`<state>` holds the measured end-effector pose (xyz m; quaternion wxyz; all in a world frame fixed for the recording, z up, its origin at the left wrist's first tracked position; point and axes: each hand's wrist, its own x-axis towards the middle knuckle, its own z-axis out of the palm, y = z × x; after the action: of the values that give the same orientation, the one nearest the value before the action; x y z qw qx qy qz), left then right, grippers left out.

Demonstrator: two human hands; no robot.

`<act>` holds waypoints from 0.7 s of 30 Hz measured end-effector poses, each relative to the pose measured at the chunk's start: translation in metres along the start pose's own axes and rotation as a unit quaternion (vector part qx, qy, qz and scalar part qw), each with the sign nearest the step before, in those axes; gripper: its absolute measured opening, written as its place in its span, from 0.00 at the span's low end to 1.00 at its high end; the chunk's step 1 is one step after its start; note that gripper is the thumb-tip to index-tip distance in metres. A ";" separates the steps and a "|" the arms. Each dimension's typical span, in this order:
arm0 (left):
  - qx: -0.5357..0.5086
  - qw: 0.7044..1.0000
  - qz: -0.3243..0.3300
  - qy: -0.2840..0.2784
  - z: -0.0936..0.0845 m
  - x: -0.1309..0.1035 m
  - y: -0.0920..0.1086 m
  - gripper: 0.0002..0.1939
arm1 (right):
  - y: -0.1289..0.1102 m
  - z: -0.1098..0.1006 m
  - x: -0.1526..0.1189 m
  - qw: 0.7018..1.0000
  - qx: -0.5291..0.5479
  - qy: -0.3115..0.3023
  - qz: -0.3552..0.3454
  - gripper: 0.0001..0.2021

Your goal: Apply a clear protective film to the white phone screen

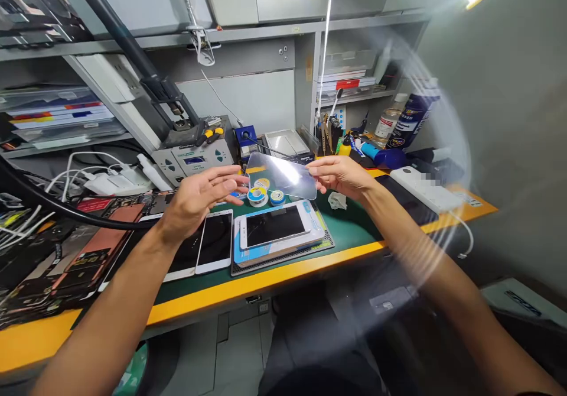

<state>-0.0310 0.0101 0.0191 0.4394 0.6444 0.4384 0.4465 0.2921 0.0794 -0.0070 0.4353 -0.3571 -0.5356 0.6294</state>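
A clear screen protector (283,174) hangs tilted over the bench, catching a bright reflection. My right hand (341,176) pinches its right edge between thumb and fingers. At the other end, my left hand (201,195) has its fingers stretched out and apart; the fingertips come close to the sheet's left edge, and whether they touch it I cannot tell. Below lies a white smartphone (277,226) with a dark screen, face up on a blue and white box (266,255). Solder spools (257,195) stand just behind it.
More phones (215,239) and opened phone parts (84,260) cover the bench's left side. A grey soldering station (195,158) stands behind, under a black microscope arm (128,35). Bottles (390,118), a white power strip (420,189) and crumpled tissue (338,201) are at right. The bench has a yellow edge (266,282).
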 end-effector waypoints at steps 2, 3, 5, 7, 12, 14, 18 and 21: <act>-0.039 0.999 -0.027 0.008 0.005 0.002 0.006 0.27 | -0.007 0.005 -0.002 1.000 -0.019 -0.017 -0.004 0.15; -0.035 0.998 -0.040 0.015 0.007 0.003 0.008 0.26 | -0.011 0.007 -0.003 0.999 -0.030 -0.027 -0.007 0.15; -0.012 0.998 -0.058 0.026 0.010 0.003 0.012 0.26 | -0.019 0.011 -0.004 0.998 -0.053 -0.042 -0.014 0.15; 0.030 0.999 -0.028 0.032 0.010 0.000 0.014 0.32 | -0.025 0.014 -0.004 0.996 -0.068 -0.048 -0.017 0.15; 0.376 0.904 0.204 0.014 0.006 -0.014 0.020 0.44 | -0.029 0.022 0.001 0.994 -0.074 -0.078 0.016 0.13; 0.473 0.842 0.257 -0.035 0.009 -0.018 0.023 0.42 | -0.028 0.027 0.003 0.992 -0.082 -0.096 0.029 0.12; 0.506 0.807 0.290 -0.090 0.020 -0.018 0.027 0.35 | -0.028 0.038 0.003 0.987 -0.106 -0.116 0.038 0.11; 0.496 0.817 0.279 -0.098 0.026 -0.014 0.027 0.29 | -0.028 0.045 0.001 0.983 -0.138 -0.117 0.032 0.12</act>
<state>-0.0041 -0.0141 0.0369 -0.0423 0.9102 0.3565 0.2065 0.2557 0.0651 0.0287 0.2956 -0.3551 -0.6529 0.6002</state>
